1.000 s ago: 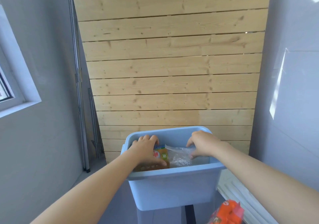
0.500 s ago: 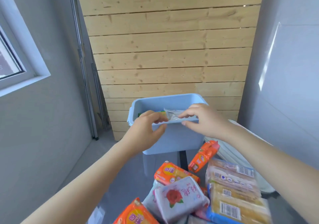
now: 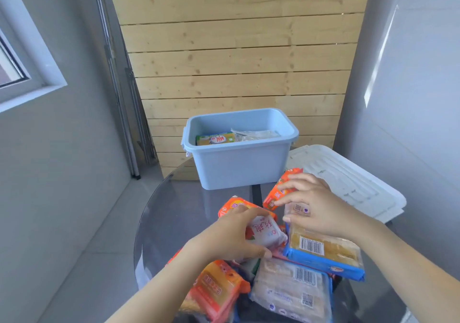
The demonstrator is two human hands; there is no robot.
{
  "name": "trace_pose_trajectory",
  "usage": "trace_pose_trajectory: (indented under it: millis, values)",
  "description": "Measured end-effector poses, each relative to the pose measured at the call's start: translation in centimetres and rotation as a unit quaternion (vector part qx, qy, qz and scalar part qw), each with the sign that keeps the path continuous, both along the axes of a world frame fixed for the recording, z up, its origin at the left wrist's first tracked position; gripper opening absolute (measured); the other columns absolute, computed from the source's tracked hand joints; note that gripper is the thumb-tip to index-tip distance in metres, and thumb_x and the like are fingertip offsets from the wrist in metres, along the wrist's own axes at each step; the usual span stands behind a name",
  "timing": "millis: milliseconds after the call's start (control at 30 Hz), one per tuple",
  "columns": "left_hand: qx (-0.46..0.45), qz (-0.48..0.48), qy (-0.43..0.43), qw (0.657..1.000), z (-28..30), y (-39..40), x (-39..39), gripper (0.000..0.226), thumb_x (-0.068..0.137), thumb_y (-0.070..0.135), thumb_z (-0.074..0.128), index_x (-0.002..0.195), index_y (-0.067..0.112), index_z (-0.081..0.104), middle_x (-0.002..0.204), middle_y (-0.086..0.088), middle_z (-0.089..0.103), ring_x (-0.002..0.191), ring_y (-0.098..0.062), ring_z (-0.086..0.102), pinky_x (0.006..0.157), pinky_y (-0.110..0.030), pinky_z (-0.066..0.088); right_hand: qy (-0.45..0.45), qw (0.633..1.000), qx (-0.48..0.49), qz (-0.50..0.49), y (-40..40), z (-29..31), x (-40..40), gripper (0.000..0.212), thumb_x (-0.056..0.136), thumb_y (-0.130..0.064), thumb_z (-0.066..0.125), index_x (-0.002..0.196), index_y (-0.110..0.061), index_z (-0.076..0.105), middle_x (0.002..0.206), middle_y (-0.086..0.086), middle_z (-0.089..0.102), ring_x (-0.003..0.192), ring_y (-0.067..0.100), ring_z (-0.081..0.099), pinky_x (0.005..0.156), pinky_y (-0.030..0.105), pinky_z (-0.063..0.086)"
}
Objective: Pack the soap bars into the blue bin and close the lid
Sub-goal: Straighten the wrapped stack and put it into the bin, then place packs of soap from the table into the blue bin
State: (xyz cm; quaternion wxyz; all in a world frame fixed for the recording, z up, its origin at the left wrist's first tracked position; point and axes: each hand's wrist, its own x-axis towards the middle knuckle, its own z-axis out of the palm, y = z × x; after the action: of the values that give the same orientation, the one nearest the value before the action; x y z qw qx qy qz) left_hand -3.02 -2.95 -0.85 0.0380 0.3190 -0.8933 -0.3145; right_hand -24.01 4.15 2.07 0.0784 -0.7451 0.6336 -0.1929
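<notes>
Nearest: an orange soap pack [image 3: 219, 290] and a clear-wrapped pack with a barcode [image 3: 291, 290], both at the near edge of the round glass table [image 3: 174, 213].

Next: a blue-edged pack of yellow bars [image 3: 326, 253] lying on the heap to the right.

Left hand [image 3: 231, 235]: fingers and thumb curled round a white soap pack with a red flower [image 3: 267, 230] in the middle of the heap, gripping it.

Right hand [image 3: 313, 205]: fingers spread and nearly straight, resting on a clear pack [image 3: 297, 209] and touching a small orange pack [image 3: 280, 190] just beyond it; nothing gripped.

Behind the left hand: another orange pack [image 3: 235, 204].

Right, past the heap: white lid [image 3: 348, 180] lying flat, off the bin.

Farthest: blue bin [image 3: 239, 168], uncovered, on the table's far side, holding a green-and-yellow soap box [image 3: 215, 138] and a clear bag [image 3: 254, 134].

Backdrop: wooden plank wall [image 3: 236, 48].
</notes>
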Motion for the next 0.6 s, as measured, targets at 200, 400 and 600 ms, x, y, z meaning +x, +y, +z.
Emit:
trace_pose_trajectory:
  millis: [200, 400, 600]
  values:
    - [-0.030, 0.012, 0.009, 0.999, -0.5, -0.3, -0.3, 0.068, 0.070, 0.045, 0.070, 0.130, 0.049, 0.039, 0.126, 0.015, 0.048, 0.109, -0.006, 0.050, 0.088, -0.024, 0.046, 0.041, 0.990, 0.137, -0.021, 2.6, -0.2, -1.9, 0.065, 0.061, -0.068, 0.066, 0.121, -0.047, 0.054, 0.103, -0.026, 0.040, 0.106, -0.002, 0.037, 0.087, 0.017, 0.037]
    - [-0.004, 0.023, 0.017, 1.000, -0.3, -0.8, 0.0, 0.071, 0.069, 0.042, 0.072, 0.132, 0.046, 0.040, 0.123, 0.015, 0.052, 0.104, -0.006, 0.054, 0.085, -0.023, 0.047, 0.119, 0.985, 0.121, -0.020, 4.3, -2.2, -1.9, 0.089, 0.061, -0.079, 0.053, 0.140, -0.047, 0.029, 0.108, -0.020, 0.023, 0.101, 0.001, 0.018, 0.093, 0.024, 0.026]
    - [-0.003, 0.018, -0.018, 1.000, 0.0, -1.4, 1.5, 0.074, 0.071, 0.037, 0.070, 0.134, 0.050, 0.034, 0.126, 0.017, 0.052, 0.104, -0.006, 0.053, 0.081, -0.020, 0.043, 0.128, 0.986, 0.105, -0.004, 5.6, -3.1, -0.9, 0.070, 0.075, -0.069, 0.051, 0.139, -0.055, 0.023, 0.129, -0.012, 0.028, 0.114, 0.008, 0.015, 0.103, 0.028, 0.017]
